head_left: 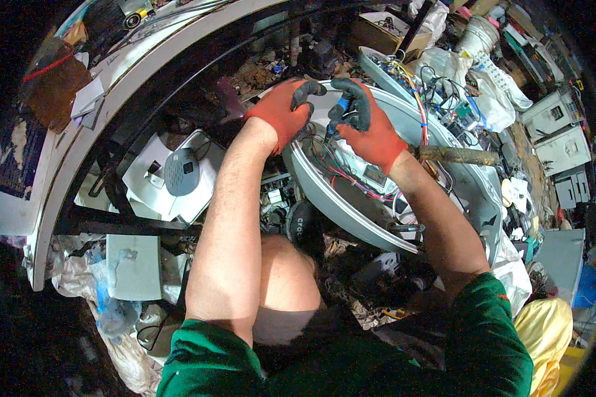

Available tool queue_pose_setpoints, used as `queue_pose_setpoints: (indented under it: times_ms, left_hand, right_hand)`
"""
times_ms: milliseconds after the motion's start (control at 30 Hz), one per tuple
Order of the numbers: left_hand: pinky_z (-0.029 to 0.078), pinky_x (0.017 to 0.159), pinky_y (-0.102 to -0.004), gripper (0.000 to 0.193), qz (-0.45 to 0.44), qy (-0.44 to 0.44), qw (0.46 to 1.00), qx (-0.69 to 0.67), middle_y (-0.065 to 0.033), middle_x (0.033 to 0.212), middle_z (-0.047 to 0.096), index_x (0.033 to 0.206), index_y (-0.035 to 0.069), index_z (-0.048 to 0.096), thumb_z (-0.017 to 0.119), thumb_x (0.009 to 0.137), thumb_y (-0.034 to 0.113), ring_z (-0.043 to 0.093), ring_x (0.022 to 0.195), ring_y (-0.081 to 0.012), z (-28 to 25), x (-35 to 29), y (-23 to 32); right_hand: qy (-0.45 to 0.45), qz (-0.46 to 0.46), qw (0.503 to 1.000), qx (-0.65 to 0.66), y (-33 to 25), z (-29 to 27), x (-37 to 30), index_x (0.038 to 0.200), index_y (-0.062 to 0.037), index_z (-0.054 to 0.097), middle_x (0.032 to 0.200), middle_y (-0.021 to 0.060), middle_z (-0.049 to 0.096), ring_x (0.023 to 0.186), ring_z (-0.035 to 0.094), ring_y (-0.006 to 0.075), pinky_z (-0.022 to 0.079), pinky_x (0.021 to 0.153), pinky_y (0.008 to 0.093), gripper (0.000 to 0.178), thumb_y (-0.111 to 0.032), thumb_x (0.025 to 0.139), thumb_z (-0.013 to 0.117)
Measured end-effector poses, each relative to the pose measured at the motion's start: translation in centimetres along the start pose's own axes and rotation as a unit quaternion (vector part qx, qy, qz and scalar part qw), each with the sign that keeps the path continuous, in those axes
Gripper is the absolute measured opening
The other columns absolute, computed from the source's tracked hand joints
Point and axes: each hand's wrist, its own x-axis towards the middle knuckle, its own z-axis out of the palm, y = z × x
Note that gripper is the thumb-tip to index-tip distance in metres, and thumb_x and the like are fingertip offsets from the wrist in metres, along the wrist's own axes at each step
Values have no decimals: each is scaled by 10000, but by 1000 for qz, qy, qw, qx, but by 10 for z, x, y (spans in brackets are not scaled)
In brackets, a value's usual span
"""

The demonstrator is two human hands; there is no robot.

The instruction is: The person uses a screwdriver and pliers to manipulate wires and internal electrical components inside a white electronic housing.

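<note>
Both my hands wear orange gloves with dark grey fingertips. My left hand [286, 114] is closed at the far left rim of a large, light grey oval plastic housing [341, 227], its fingers curled at the edge. Just to the right, over the inside of the housing, my right hand [371, 129] has its fingers curled around a small blue thing [342, 104], mostly hidden by the glove. Coloured wires [357, 182] and a pale boxed part [375, 174] lie inside the housing. A brown, stick-like bar [460, 155] extends right from behind my right wrist.
More wires and circuit boards [453, 99] crowd the housing's far right. To the left, a white plastic shell [195, 198] carries a grey oval device [182, 172]. A pale grey box [134, 266] sits nearer me. A long curved white edge [112, 79] arcs along the left. Yellow cloth [543, 337] lies lower right.
</note>
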Motion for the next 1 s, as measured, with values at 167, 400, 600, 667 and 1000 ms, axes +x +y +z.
queue_pose_setpoints:
  times_ms: [167, 400, 600, 667, 1000]
  left_hand:
    - [468, 946, -351, 445, 7, 7, 1000, 17, -154, 1166, 633, 1281, 81, 536, 627, 857, 177, 613, 1072, -269, -1, -2, 1]
    - [466, 951, -360, 448, 12, -14, 1000, 10, -166, 1167, 629, 1279, 74, 531, 622, 856, 187, 609, 1082, -298, 1, 3, -6]
    - [442, 975, -376, 382, 0, -3, 1000, -7, -163, 1210, 584, 1211, 78, 565, 566, 841, 175, 559, 1134, -339, 4, 1, -1]
    - [432, 993, -364, 427, 26, -9, 1000, 14, -167, 1218, 588, 1258, 74, 539, 605, 852, 191, 560, 1149, -318, 0, 1, -3]
    - [438, 997, -396, 420, 13, -80, 994, 79, -180, 1234, 572, 1199, 76, 581, 609, 818, 251, 544, 1152, -347, 0, 3, 1]
  right_hand:
    - [-37, 27, 999, -7, -5, 4, -1, 1409, -139, 318, 1100, 184, 615, 1062, 602, 346, 459, 944, 424, 729, -104, 771, 669]
    - [-52, 11, 998, -39, -7, 2, 0, 1409, -147, 310, 1101, 198, 617, 1078, 588, 383, 454, 947, 447, 723, -147, 774, 656]
    - [-22, -37, 989, -139, -15, 2, -3, 1404, -106, 328, 1090, 173, 627, 1037, 617, 329, 462, 929, 404, 737, -88, 756, 679]
    - [-61, -15, 990, -130, -25, -3, -3, 1356, -97, 360, 1062, 197, 631, 1022, 616, 363, 465, 913, 425, 678, -119, 761, 684]
    - [-137, 16, 903, -406, -64, -17, 6, 1212, -91, 424, 985, 221, 639, 964, 608, 396, 468, 855, 462, 420, -272, 870, 586]
